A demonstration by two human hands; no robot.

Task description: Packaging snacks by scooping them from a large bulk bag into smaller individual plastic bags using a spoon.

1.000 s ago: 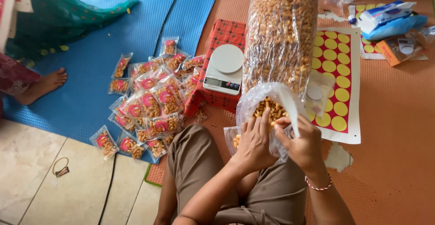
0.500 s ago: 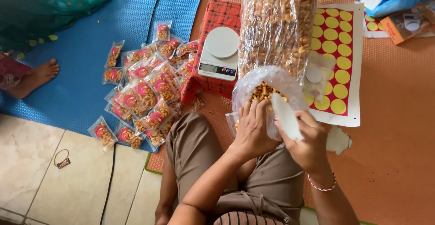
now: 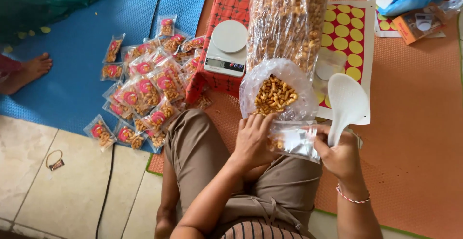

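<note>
From the head view, the left hand (image 3: 253, 140) pinches the left edge of a small clear pouch (image 3: 294, 140) that hangs over the person's lap, between both hands; a few snack pieces lie in its bottom corner. The right hand (image 3: 340, 154) grips the pouch's right edge and also clamps the handle of a white plastic scoop (image 3: 348, 105), whose blade stands upright above the orange mat (image 3: 415, 123).

The pouch looks thin, limp and slick (it crumples where the fingers bear on it), so it is best held by its top rim on both sides, keeping the mouth spread. It should weigh almost nothing as it is.

Just beyond it the big open bag of snacks (image 3: 275, 94) slumps on the mat, beside a kitchen scale (image 3: 225, 48). Filled packets (image 3: 144, 87) lie piled on the blue mat (image 3: 82, 75), near its lower edge.
</note>
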